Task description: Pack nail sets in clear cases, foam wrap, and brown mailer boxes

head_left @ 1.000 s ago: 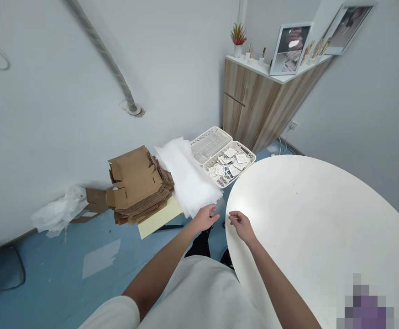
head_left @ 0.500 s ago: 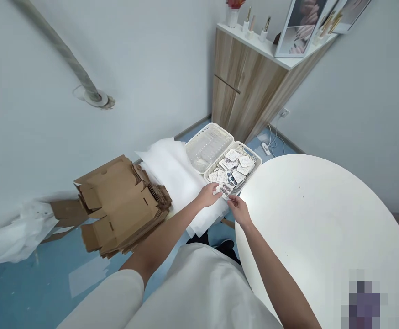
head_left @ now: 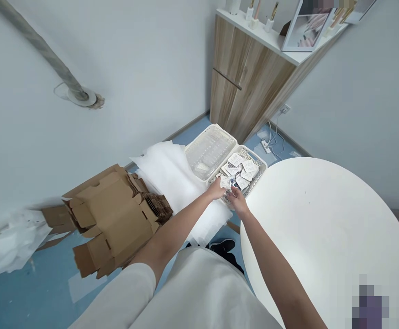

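Note:
My left hand [head_left: 216, 190] is closed at the near left corner of a white basket [head_left: 265, 165], with a small white printed card [head_left: 224, 182] at its fingertips. Close beside it, my right hand [head_left: 238, 202] is over the same end of the basket. Its fingers are bent together near a card with dark pieces [head_left: 234, 183]; what they grip is hidden. A loose pile of white cards [head_left: 248, 166] fills the basket, some turned text side up. Adjoining it is a second white basket [head_left: 204, 133] with clear plastic packs [head_left: 209, 153] inside.
White foam sheets [head_left: 167, 167] lie left of the baskets, beside stacked flat cardboard boxes [head_left: 117, 214]. A round white table [head_left: 322, 219] curves along my right. Behind stands a wooden cabinet [head_left: 244, 77]; a power strip [head_left: 265, 146] lies on the floor.
The card with dark pieces that was between my hands no longer shows there. Both hands have moved slightly farther over the basket and closer together. The view has shifted a little.

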A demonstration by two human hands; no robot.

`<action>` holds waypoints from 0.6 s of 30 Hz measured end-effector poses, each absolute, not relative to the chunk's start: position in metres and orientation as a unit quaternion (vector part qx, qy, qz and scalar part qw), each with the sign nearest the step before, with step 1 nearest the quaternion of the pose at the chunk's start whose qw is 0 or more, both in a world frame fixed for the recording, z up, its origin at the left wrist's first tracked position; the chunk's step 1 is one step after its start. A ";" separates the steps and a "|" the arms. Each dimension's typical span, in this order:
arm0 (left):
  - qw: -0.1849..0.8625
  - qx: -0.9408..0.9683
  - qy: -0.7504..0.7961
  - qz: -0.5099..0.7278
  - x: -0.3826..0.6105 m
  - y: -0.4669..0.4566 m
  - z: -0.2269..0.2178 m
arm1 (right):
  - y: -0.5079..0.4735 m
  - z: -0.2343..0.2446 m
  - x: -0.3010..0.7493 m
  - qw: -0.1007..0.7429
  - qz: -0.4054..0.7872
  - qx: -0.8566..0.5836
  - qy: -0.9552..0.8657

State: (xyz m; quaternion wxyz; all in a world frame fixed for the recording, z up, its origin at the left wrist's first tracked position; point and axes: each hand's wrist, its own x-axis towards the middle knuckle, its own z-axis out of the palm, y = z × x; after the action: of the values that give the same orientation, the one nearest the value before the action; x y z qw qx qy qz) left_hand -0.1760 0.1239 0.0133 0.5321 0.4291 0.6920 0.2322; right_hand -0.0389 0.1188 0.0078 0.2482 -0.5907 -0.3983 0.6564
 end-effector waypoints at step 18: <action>0.530 0.437 0.707 0.166 -0.173 0.151 -0.011 | 0.128 -0.019 -0.055 0.338 0.652 -0.629 -0.255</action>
State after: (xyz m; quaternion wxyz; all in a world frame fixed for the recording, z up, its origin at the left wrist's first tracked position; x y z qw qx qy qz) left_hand -0.1729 0.1513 -0.0109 0.5303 0.4371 0.7073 0.1657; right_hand -0.0548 0.1277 -0.0194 0.3383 -0.6287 -0.2548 0.6522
